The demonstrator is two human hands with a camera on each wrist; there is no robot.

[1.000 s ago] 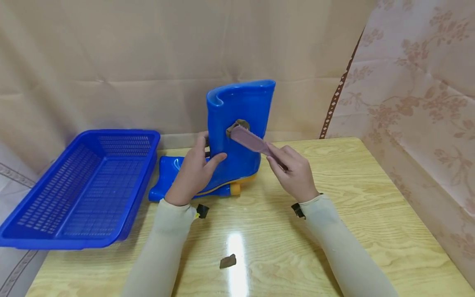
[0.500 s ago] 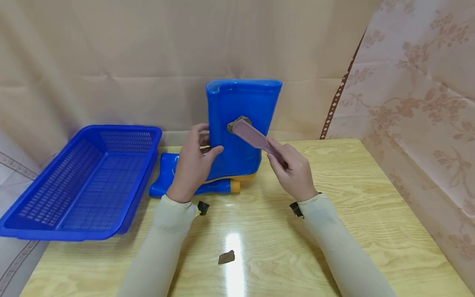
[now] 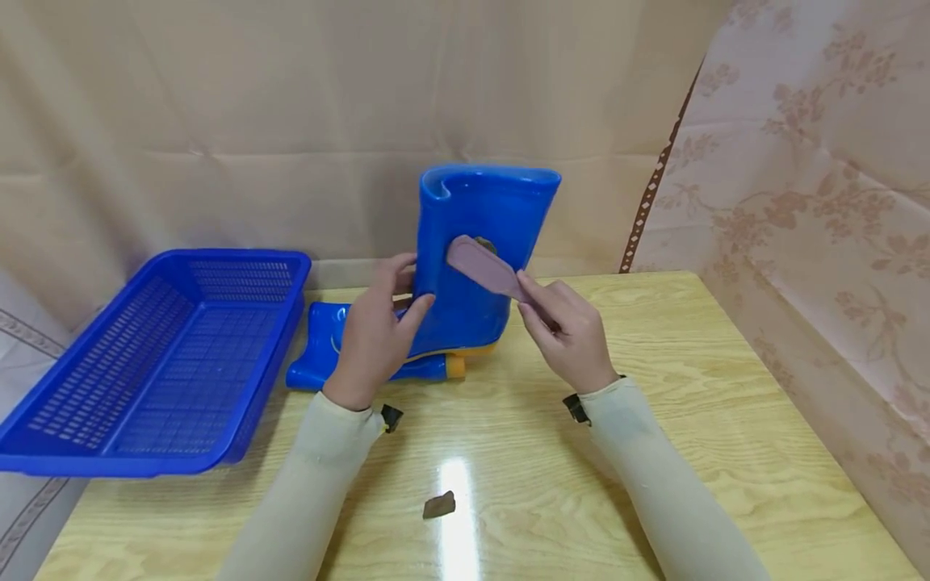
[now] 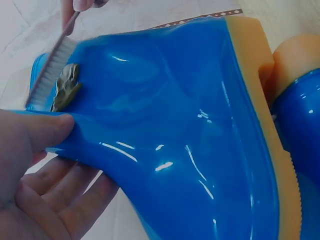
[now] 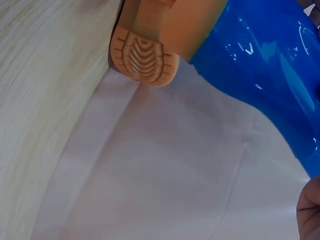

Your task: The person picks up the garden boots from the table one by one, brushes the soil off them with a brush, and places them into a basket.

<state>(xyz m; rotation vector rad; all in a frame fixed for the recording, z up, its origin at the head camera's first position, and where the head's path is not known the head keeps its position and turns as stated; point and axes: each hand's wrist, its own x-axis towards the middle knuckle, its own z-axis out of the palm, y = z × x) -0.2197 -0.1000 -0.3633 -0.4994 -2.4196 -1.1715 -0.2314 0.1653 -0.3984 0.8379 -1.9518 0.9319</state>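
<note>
A blue rain boot (image 3: 465, 323) with an orange-yellow sole stands upright, opening at the top. My left hand (image 3: 378, 331) grips its shaft from the left, thumb on the near side and fingers behind, as the left wrist view shows. My right hand (image 3: 570, 327) holds a pink brush (image 3: 481, 266) by its handle. In the left wrist view the white bristles (image 4: 56, 67) are against the shaft beside a brown mud patch (image 4: 66, 87). The brush hides part of that patch in the head view. A second blue boot (image 3: 320, 343) lies on its side behind my left hand.
A blue plastic basket (image 3: 174, 387) stands at the left of the wooden table (image 3: 567, 484). A small brown piece (image 3: 439, 505) lies near the front. Beige curtain (image 3: 327, 121) hangs behind the table, and a flowered cloth (image 3: 821, 202) covers the right side.
The brush head has shifted slightly down and left across the mud patch, showing the patch's upper right part. The held boot leans a little more to the right than a second ago.
</note>
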